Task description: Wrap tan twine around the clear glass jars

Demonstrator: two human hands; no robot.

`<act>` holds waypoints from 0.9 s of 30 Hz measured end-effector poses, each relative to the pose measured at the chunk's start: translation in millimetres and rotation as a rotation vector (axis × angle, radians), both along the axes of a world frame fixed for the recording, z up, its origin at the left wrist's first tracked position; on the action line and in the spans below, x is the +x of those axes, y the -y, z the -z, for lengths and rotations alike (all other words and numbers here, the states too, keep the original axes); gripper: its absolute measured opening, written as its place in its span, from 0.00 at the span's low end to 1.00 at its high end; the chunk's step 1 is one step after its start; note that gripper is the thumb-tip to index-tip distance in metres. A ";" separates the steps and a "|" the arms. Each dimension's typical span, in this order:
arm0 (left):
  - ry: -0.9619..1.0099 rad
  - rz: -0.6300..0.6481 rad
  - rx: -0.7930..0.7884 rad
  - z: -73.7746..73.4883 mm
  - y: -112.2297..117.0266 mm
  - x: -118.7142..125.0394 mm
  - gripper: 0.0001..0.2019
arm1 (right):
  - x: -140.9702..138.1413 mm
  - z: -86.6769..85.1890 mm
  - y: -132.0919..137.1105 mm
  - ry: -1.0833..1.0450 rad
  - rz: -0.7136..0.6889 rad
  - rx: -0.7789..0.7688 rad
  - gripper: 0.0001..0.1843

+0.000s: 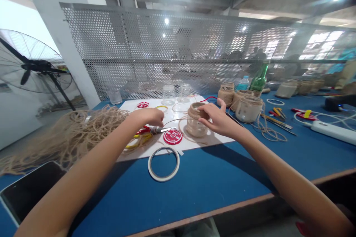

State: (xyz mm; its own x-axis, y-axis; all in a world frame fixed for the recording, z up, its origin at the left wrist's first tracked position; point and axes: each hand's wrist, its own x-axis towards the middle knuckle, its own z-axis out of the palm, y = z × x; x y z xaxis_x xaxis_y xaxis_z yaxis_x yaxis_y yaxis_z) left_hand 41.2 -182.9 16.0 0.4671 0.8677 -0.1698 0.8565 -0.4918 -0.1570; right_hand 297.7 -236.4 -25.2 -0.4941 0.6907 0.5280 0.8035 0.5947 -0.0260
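Observation:
A glass jar, its neck wrapped in brown jute twine, stands upright on a white sheet. My right hand grips its rim and upper side, thumb and fingers around the wrapped part. My left hand is closed, palm down, left of the jar. A strand of twine runs from its fingertips toward the jar's neck; the exact pinch is hidden. Below that hand lie scissors with red-and-yellow handles, partly covered by my forearm. A red lid rests between the scissors and the jar.
A big tangle of jute twine covers the left side. A white tape roll lies in front. Two clear jars stand behind, with twine-wrapped jars and a green bottle to the right. A power strip sits far right.

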 end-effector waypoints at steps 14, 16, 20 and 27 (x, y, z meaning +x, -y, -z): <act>-0.224 -0.232 -0.087 19.0 -6.7 -5.4 0.06 | 24.7 8.3 -21.8 0.020 0.127 0.183 0.10; -0.237 -0.244 -0.091 16.9 -5.1 -5.5 0.07 | 25.7 7.3 -21.7 0.025 0.127 0.189 0.10; -0.198 -0.257 -0.123 1.9 -6.4 -19.0 0.12 | 28.4 3.2 -20.3 0.013 0.162 0.211 0.11; -0.046 -0.286 -0.019 -33.9 -7.4 -60.3 0.14 | 37.4 1.4 -24.8 -0.003 0.224 0.261 0.11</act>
State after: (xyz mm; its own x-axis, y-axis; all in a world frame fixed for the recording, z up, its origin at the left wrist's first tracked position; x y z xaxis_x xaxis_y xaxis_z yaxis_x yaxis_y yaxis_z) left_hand -19.1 -175.6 49.9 0.1956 0.9595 -0.2027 0.9529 -0.2348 -0.1918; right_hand 335.1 -211.5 -26.6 -0.3432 0.6231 0.7028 0.9153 0.3899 0.1012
